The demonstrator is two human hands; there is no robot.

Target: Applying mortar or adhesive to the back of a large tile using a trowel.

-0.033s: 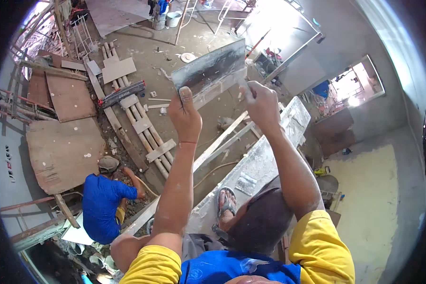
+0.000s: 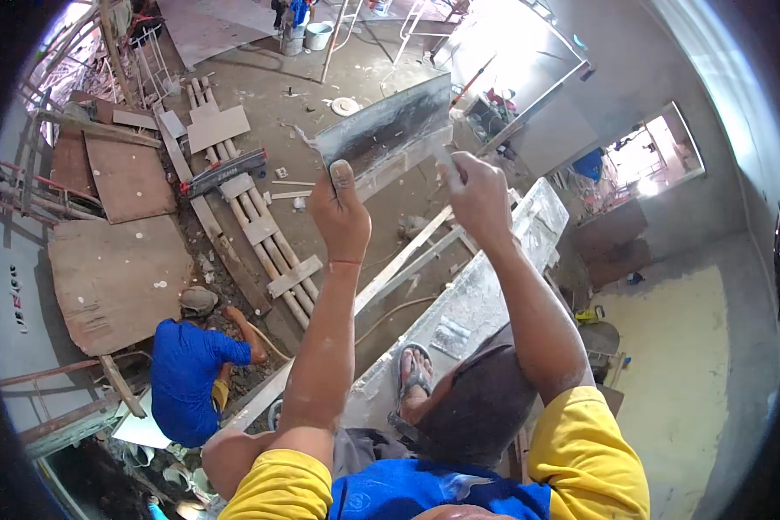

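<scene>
My left hand (image 2: pixel 341 195) grips a grey angled metal tray (image 2: pixel 383 117), thumb over its near end, and holds it raised in front of me, smeared with pale material inside and along its edge. Just right of the tray, my right hand (image 2: pixel 481 191) is closed on a pale thin tool (image 2: pixel 446 165), blurred at its upper part. My sandalled foot (image 2: pixel 413 377) rests on a narrow, whitish, dusty plank (image 2: pixel 459 312) below my arms.
A co-worker in blue (image 2: pixel 182 373) crouches below left. Plywood sheets (image 2: pixel 117 286) and bundled poles (image 2: pixel 269 256) lie at left. A bucket (image 2: pixel 319 35) and ladder (image 2: pixel 342 35) stand at the back. A framed opening (image 2: pixel 650 152) is in the right wall.
The metal tray and both my hands have shifted very slightly to the right. Little else differs.
</scene>
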